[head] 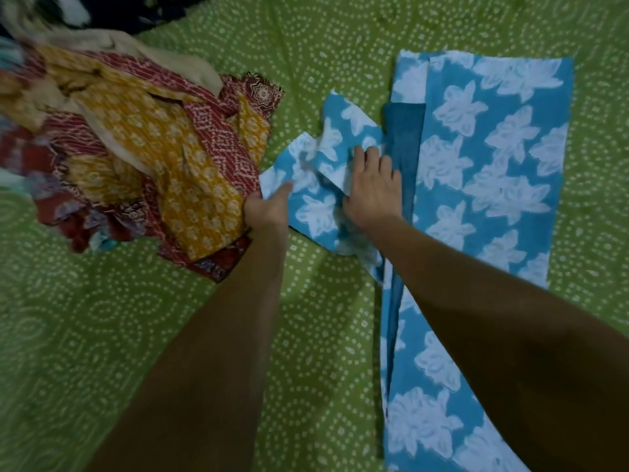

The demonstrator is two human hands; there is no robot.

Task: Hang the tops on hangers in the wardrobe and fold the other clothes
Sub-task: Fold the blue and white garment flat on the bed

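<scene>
— Where was the blue garment (490, 172)?

— Spread flat on the green sheet (323, 318), at three o'clock from the pile (153, 158) of clothes (red, mustard, cream).

— And the hands?

— The right hand (372, 189) lay flat on the sleeve (326, 178), fingers straight, pressing. The left hand (269, 207), at nine o'clock from it, pinched the sleeve's end, thumb on top.

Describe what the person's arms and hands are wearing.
Nothing that shows. Both forearms are bare up to the frame's edge, with no sleeve or cuff in view. The left hand and right hand have no gloves, and no ring, watch or bracelet is visible.
</scene>
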